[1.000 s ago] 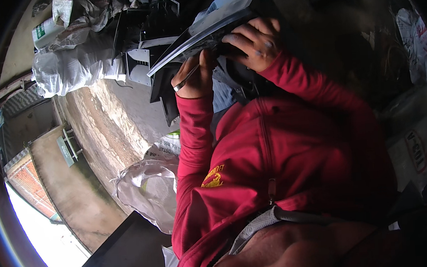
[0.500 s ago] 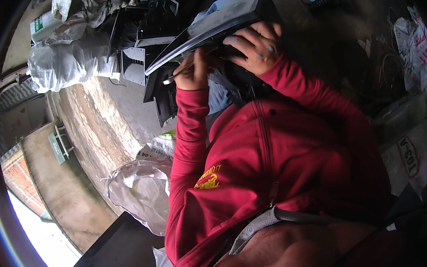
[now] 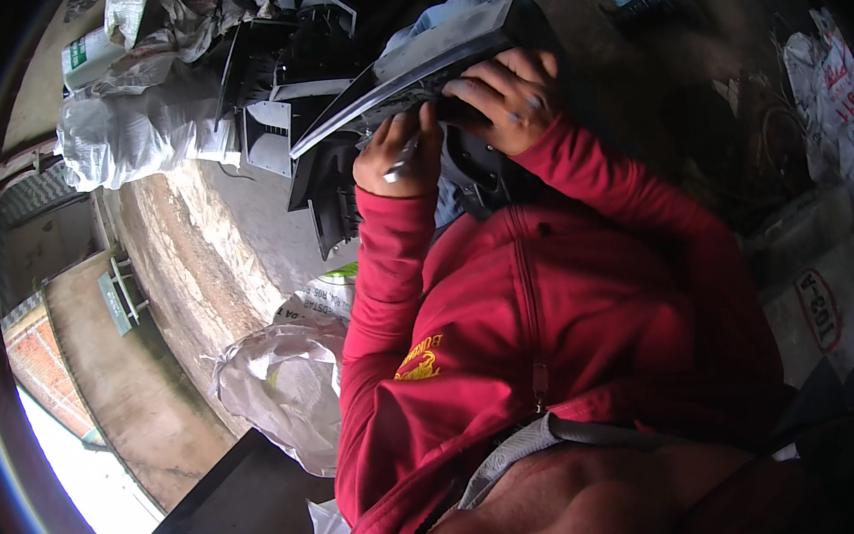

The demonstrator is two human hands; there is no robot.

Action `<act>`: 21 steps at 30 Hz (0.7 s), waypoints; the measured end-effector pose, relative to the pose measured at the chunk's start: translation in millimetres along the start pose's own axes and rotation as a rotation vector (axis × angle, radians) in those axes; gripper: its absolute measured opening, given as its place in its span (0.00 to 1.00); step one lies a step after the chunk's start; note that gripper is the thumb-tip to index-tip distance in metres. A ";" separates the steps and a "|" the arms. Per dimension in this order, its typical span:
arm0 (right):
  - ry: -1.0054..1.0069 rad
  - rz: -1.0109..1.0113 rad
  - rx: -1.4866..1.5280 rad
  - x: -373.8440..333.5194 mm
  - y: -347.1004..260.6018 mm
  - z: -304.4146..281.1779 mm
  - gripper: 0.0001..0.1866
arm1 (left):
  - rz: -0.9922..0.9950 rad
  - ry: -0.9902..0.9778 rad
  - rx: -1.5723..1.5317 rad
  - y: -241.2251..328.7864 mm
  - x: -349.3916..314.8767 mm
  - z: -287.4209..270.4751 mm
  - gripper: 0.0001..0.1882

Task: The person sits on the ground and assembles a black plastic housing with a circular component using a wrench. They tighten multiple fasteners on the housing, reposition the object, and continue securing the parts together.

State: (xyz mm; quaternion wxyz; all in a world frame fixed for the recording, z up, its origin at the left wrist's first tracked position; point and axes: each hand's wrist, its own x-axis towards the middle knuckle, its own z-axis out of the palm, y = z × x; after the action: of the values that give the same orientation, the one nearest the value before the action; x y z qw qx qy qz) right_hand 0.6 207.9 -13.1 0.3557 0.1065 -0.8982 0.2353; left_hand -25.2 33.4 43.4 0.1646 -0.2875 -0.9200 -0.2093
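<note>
**Inspector:** Head view, the only one. State of the hands?

**Assistant:** The left hand (image 3: 400,154) is clenched round a slim metal tool (image 3: 401,161), seemingly a screwdriver, its tip set against the underside of a dark curved plastic panel (image 3: 411,62). The right hand (image 3: 504,100) grasps that panel from below at its near edge, fingers spread over it. The panel sits far centre, raised before the person's chest, tilted with its left end lower.

**Inspector:** Sound practice for this step?

**Assistant:** In my judgement, the right hand should brace close to the tool tip so the panel cannot twist, and the tool should be kept square to the spot it works on; a slip would run toward the holding fingers.

**Inspector:** Surroundings and obstructions?

**Assistant:** More dark plastic parts (image 3: 309,106) are stacked just behind and left of the panel. Filled white sacks (image 3: 136,139) lie far left, a crumpled clear bag (image 3: 281,384) near left, printed sacks (image 3: 838,265) on the right. The red sleeves hide the lower panel edge; the fastening itself cannot be made out.
</note>
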 end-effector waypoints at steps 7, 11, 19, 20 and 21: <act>0.038 0.015 -0.009 -1.0 4.5 2.4 0.26 | 0.102 -0.112 0.185 -8.4 9.9 13.8 0.05; 0.016 -0.056 -0.052 3.5 -0.5 1.3 0.25 | -0.596 -0.126 -1.066 -35.6 -15.1 10.7 0.28; 0.030 0.007 -0.016 3.5 -0.5 -2.1 0.23 | -0.461 -0.042 -0.891 -7.3 -10.7 1.7 0.22; 0.027 0.001 -0.021 4.0 -1.1 -1.8 0.23 | -0.460 -0.046 -0.887 -7.8 -10.6 1.0 0.22; 0.033 -0.001 -0.018 2.4 0.0 -1.4 0.23 | -0.460 -0.049 -0.882 -9.0 -10.9 0.1 0.23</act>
State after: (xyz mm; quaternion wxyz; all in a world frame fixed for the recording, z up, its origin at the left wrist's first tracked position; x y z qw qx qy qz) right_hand -0.2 208.6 -10.6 0.3716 0.0997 -0.8942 0.2289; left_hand -22.1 21.7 36.0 -0.0449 -0.1243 -0.7869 -0.6027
